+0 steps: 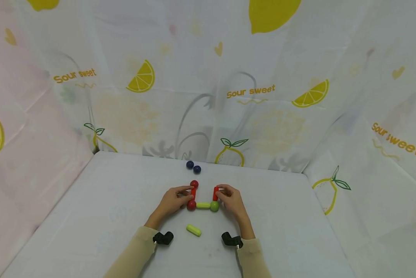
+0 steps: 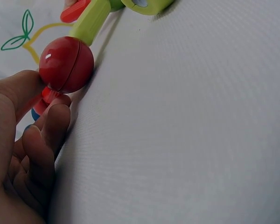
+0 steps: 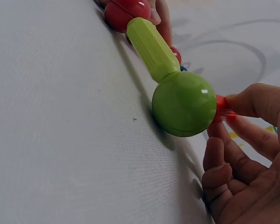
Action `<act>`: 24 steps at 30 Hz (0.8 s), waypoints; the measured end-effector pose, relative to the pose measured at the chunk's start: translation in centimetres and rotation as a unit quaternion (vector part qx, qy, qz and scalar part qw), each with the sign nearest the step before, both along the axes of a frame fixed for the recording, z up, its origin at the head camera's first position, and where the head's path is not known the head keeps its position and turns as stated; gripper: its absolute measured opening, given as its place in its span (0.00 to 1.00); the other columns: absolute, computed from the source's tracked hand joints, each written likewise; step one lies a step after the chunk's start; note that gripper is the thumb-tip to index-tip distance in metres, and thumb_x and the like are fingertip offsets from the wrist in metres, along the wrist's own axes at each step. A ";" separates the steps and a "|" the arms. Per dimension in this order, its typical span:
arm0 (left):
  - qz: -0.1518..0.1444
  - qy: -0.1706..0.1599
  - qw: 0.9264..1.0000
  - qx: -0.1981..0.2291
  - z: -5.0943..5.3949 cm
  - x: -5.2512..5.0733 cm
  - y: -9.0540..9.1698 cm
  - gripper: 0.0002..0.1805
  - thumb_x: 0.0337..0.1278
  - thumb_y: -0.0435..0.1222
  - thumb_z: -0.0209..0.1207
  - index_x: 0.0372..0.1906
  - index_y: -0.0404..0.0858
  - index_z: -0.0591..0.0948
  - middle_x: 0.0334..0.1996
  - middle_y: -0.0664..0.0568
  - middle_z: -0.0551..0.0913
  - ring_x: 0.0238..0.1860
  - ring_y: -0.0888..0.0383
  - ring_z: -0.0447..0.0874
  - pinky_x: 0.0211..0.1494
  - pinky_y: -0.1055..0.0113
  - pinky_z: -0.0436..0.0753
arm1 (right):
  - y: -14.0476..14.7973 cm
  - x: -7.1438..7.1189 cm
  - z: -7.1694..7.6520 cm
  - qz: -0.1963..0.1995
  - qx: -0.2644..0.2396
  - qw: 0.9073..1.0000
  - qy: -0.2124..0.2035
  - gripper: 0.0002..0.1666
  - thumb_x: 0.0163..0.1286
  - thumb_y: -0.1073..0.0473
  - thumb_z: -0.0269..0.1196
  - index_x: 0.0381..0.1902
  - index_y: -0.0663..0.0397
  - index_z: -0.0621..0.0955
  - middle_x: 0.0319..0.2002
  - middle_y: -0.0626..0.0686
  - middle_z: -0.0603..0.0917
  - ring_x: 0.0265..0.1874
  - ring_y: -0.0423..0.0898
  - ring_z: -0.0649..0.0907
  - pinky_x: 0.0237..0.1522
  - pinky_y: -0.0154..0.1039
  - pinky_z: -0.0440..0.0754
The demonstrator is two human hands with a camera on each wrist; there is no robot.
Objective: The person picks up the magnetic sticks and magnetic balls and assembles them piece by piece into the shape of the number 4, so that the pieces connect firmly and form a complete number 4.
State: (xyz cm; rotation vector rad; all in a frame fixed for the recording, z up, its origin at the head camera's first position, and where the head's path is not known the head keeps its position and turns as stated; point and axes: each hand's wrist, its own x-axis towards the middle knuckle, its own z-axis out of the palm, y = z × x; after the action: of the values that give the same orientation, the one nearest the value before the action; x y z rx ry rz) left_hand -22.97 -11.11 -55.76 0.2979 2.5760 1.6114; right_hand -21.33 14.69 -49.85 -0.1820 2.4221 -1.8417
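Note:
A U-shaped figure of balls and rods lies on the table. Its near side is a yellow-green rod (image 1: 203,205) between a red ball (image 1: 191,205) and a green ball (image 1: 214,206). From the red ball a red rod (image 1: 193,194) runs back to another red ball (image 1: 194,184); my left hand (image 1: 173,200) pinches this rod, thumb beside the near ball (image 2: 66,65). My right hand (image 1: 231,199) pinches a second red rod (image 1: 215,194), which stands against the green ball (image 3: 184,104). The fingers partly hide both red rods.
Two dark blue balls (image 1: 190,165) (image 1: 197,169) lie behind the figure, towards the table's back edge. A loose yellow-green rod (image 1: 194,230) lies in front, between the forearms. A lemon-patterned cloth (image 1: 180,116) hangs around the white table (image 1: 281,216).

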 end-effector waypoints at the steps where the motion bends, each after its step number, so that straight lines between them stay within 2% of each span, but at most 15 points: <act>1: 0.000 0.000 1.000 0.000 0.0 0.0 0.0 0.23 0.65 0.41 0.68 0.63 0.41 0.83 0.46 0.45 0.89 0.23 0.60 0.78 0.28 0.68 0.76 | 0.0 0.0 0.0 0.000 0.001 1.000 -0.001 0.18 0.71 0.66 0.65 0.56 0.68 0.83 0.41 0.64 0.87 0.34 0.55 0.81 0.28 0.35 0.76; 8: 0.001 -0.004 1.000 0.001 0.0 0.1 0.1 0.23 0.65 0.41 0.68 0.64 0.41 0.83 0.46 0.45 0.89 0.23 0.60 0.78 0.29 0.68 0.77 | 0.0 0.2 -0.1 -0.003 0.009 1.000 0.002 0.18 0.71 0.65 0.65 0.56 0.68 0.82 0.42 0.64 0.87 0.35 0.56 0.83 0.29 0.36 0.76; 12: 0.004 -0.009 1.000 0.001 0.0 0.1 0.1 0.23 0.65 0.41 0.68 0.64 0.42 0.83 0.46 0.45 0.89 0.23 0.60 0.79 0.29 0.68 0.78 | -0.3 0.4 0.1 -0.012 0.024 1.000 -0.002 0.18 0.71 0.64 0.65 0.57 0.66 0.82 0.43 0.64 0.87 0.37 0.52 0.84 0.33 0.36 0.76; 19: 0.008 -0.014 1.000 0.002 -0.1 0.1 0.1 0.23 0.65 0.40 0.68 0.64 0.42 0.83 0.46 0.46 0.89 0.24 0.60 0.79 0.30 0.68 0.78 | 0.3 -1.4 -3.9 -0.016 0.052 0.998 -0.014 0.22 0.71 0.56 0.67 0.59 0.59 0.82 0.45 0.59 0.87 0.41 0.47 0.86 0.40 0.36 0.80; 24: 0.004 -0.011 1.000 0.000 -0.1 0.0 0.0 0.23 0.65 0.41 0.68 0.63 0.42 0.83 0.46 0.46 0.89 0.24 0.60 0.79 0.30 0.68 0.78 | 0.3 -1.2 -4.2 -0.014 0.067 0.998 -0.017 0.23 0.70 0.55 0.68 0.59 0.61 0.83 0.45 0.58 0.87 0.39 0.43 0.85 0.40 0.34 0.81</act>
State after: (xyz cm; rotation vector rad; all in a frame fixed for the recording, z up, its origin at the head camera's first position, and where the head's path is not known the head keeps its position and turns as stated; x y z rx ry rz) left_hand -22.93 -11.09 -55.85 0.2671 2.5636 1.6087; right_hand -22.55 15.01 -54.07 -0.1064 2.5256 -1.6724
